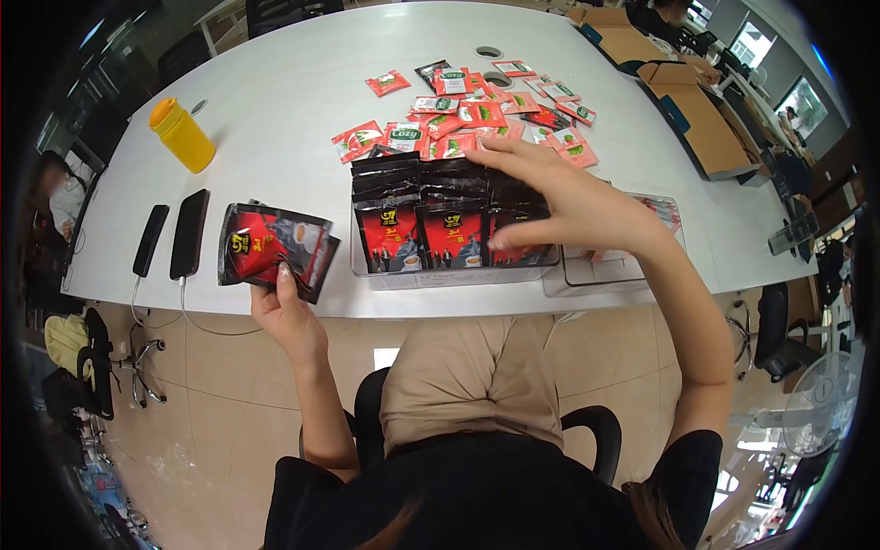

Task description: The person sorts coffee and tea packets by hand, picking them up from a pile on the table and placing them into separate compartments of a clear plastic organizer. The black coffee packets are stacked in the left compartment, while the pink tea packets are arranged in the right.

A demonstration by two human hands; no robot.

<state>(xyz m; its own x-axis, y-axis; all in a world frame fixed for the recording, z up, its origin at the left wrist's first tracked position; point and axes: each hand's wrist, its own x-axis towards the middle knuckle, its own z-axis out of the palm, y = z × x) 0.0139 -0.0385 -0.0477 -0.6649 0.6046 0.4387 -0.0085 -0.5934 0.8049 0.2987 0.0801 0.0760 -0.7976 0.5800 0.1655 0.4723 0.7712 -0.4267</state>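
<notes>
My left hand (291,316) pinches a few black-and-red G7 coffee sachets (270,243), fanned slightly, over the table's front left. In front of me a clear plastic container (458,278) holds rows of upright coffee sachets (390,234) of the same kind. My right hand (573,197) is over the container's right side, thumb and fingers spread apart, the thumb tip beside the rightmost sachets. Partly under my right wrist is a second clear container (610,275) with some sachets inside. Behind them lies a loose pile of pink Cozy sachets (481,115) with a few black ones.
To the left stand a yellow bottle (183,136) and two dark phones (190,234) (151,240) with white cables hanging off the white table's (284,101) edge. Open cardboard boxes (701,119) lie along the right side. Other people sit at the far edges of the view.
</notes>
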